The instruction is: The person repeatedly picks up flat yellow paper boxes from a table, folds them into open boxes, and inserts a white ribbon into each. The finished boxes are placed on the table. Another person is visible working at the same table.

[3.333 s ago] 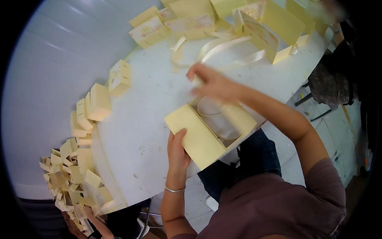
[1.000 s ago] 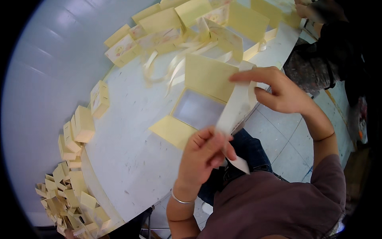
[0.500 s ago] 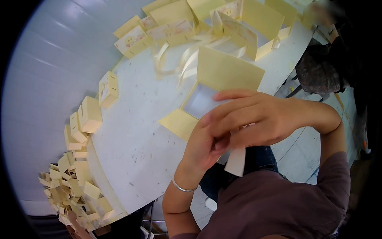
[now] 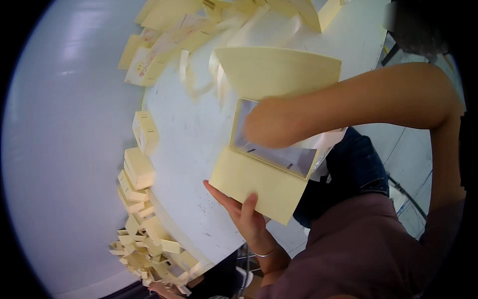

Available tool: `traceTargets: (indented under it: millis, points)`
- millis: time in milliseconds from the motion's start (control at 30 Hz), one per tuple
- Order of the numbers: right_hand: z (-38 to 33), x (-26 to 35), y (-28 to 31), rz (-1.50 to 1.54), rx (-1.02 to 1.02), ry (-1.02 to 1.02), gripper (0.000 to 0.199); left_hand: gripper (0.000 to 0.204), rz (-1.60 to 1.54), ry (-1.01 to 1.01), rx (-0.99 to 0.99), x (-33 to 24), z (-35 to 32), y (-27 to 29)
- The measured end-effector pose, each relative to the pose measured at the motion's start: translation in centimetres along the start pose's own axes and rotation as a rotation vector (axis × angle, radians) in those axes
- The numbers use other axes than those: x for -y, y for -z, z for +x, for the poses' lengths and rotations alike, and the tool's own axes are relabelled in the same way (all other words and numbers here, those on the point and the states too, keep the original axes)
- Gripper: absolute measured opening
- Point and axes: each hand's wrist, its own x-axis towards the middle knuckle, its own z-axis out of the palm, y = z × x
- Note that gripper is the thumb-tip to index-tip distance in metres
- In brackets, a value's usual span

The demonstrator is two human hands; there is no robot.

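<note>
A pale yellow gift box lies opened out at the near edge of the table, its tall lid standing on the far side. My left hand grips the box's near flap, thumb on top and fingers underneath. Down inside the box is my right hand, its fingers hidden by the hand itself and the wall. Two small dark slits show on the inner near wall. At the box's right end hangs a pale ribbon, partly covered by my right forearm.
Loose cream ribbons lie on the white table beyond the box. Opened yellow boxes stand along the far side. More boxes line the left edge, down to a jumbled pile, where another person's hand shows.
My hands were together above the box with a pale strip hanging from them. Now they are apart: the right has gone into the box, the left has taken hold of the near flap.
</note>
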Motion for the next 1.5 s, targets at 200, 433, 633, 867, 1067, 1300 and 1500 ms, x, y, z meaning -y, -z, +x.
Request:
traceTargets:
  millis: [200, 433, 633, 867, 1067, 1300, 1500]
  points:
    - [0.4, -0.2, 0.6, -0.06, 0.197, 0.004, 0.017, 0.085, -0.023, 0.057, -0.048, 0.2, -0.1, -0.6]
    - [2.4, -0.6, 0.3, -0.06, 0.255, 0.108, 0.007, 0.09, -0.095, 0.08, -0.088, -0.1, -0.1, -0.9]
    - [4.1, -1.2, -1.4, 0.028, 0.233, 0.073, 0.01, 0.083, -0.034, 0.019, -0.098, -0.1, 0.0, -1.5]
    - [3.7, -2.0, -1.8, 0.132, 0.156, 0.144, 0.015, 0.044, -0.181, 0.173, -0.396, 1.4, 2.1, -1.4]
    - [4.0, -1.9, -1.3, 0.111, 0.173, 0.096, 0.015, 0.03, 0.195, 0.213, -0.13, 3.3, 4.8, -0.2]
    - [4.5, -3.2, -2.7, 0.158, 0.105, 0.165, 0.021, 0.018, 0.763, -0.145, 0.024, 4.7, 6.5, 0.7]
    - [2.3, -3.8, 1.0, 1.007, 0.369, -0.215, 0.045, 0.012, 0.961, -0.236, -0.425, 3.7, 6.5, 10.6]
